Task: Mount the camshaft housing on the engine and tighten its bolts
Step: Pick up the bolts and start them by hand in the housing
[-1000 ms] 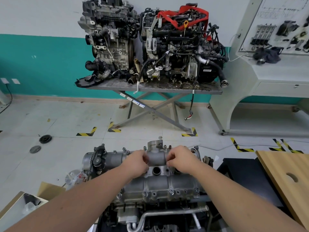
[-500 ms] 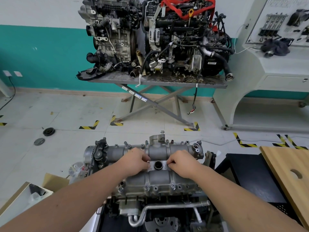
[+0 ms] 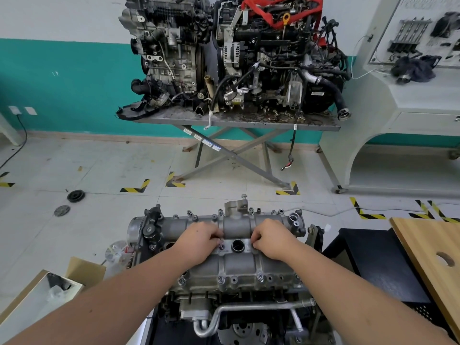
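On one housing [image 3: 239, 260] atop the engine [image 3: 236, 310], the left hand [image 3: 199, 241] and right hand [image 3: 271, 241] rest with curled fingers; whether they pinch anything, I cannot tell.

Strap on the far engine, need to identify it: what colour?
Red strap, clearest in the head view.

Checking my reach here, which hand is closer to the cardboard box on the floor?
Left. The left hand rests on the camshaft housing, on the same side as the box, which lies down to its left. The right hand sits farther off, beyond the housing's centre hole.
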`<state>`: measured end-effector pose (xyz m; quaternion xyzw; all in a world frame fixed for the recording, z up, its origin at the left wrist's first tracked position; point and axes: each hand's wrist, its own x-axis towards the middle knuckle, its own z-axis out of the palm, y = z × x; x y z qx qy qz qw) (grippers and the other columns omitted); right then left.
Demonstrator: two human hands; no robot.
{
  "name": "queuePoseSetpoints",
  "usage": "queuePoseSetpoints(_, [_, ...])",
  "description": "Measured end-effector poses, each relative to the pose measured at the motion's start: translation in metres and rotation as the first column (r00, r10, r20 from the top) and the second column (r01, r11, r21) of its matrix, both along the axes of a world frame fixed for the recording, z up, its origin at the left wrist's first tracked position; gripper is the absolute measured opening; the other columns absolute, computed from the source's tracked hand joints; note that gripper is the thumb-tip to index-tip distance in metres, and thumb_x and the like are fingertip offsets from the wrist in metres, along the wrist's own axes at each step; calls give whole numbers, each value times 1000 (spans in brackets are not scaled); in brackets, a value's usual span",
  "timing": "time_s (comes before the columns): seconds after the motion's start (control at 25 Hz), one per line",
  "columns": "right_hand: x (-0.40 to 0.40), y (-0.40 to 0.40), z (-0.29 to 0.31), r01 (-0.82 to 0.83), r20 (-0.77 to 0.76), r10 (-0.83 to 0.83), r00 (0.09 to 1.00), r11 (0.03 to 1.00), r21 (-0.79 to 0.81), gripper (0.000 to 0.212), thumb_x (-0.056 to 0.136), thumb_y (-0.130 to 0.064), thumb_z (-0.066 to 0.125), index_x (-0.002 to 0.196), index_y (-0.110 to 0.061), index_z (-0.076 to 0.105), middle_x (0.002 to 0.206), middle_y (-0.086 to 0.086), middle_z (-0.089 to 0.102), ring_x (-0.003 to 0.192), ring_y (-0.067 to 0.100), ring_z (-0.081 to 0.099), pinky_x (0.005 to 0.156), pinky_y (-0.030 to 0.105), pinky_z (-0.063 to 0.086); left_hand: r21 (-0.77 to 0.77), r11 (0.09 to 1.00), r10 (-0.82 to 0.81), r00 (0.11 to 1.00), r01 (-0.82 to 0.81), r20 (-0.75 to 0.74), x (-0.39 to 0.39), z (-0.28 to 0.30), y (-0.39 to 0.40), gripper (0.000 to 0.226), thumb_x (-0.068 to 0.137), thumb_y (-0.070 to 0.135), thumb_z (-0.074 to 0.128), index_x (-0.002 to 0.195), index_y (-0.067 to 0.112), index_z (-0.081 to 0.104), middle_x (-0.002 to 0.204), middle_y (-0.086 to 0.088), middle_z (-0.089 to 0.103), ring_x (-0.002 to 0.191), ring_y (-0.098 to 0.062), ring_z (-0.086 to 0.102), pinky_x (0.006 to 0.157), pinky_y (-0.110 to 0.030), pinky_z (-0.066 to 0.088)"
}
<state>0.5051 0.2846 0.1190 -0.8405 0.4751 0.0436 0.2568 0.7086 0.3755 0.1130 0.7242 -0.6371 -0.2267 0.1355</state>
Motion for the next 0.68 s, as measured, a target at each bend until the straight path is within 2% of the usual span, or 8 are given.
queuePoseSetpoints(0.08, [0,0,-1,7,10,-7,1000,1000,1,20,90,-10,65,93,-20,82,98,-5,76,67,-4,54,48,-2,28,-24,1000,-8,1000,9,16,0,-2,0,27,98,24,60,123,21,71,123,5,70,112,-12,62,91,-17,41])
queuePoseSetpoints(0.16, [0,1,-1,8,11,-8,1000,1000,5,19,90,-10,65,94,-19,81,98,-5,76,65,-5,53,48,-3,29,-55,998,-14,999,16,31,-1,-5,0,27,98,24,60,123,20,70,123,6,70,113,-11,62,95,-18,40])
queuePoseSetpoints(0.28, [1,3,1,8,10,-8,1000,1000,7,19,91,-10,65,96,-19,81,101,-5,76,75,2,58,60,3,37,-94,994,-52,993,62,110,-4,-9,3,26,100,25,56,122,20,70,123,6,69,114,-12,60,98,-22,40])
queuePoseSetpoints(0.4, [2,4,3,11,1,-11,1000,1000,3,20,91,-9,64,97,-19,81,103,-4,76,86,8,65,73,15,45,-58,989,-125,974,138,188,-7,-15,6,26,102,23,51,120,18,70,122,2,67,114,-16,59,96,-28,44])
queuePoseSetpoints(0.52, [2,5,3,-11,-35,10,999,1000,-11,24,92,-7,61,100,-18,80,106,0,75,97,13,66,80,19,49,0,983,-180,954,186,241,-9,-18,6,25,100,21,49,114,18,70,118,-1,66,112,-21,58,91,-31,44])
queuePoseSetpoints(0.68, [5,10,3,-38,-85,34,996,998,-51,27,94,-7,55,106,-19,77,112,7,68,99,22,65,88,31,55,-15,981,-186,952,195,244,-8,-21,6,28,102,27,46,113,17,71,117,0,61,112,-19,55,89,-33,45])
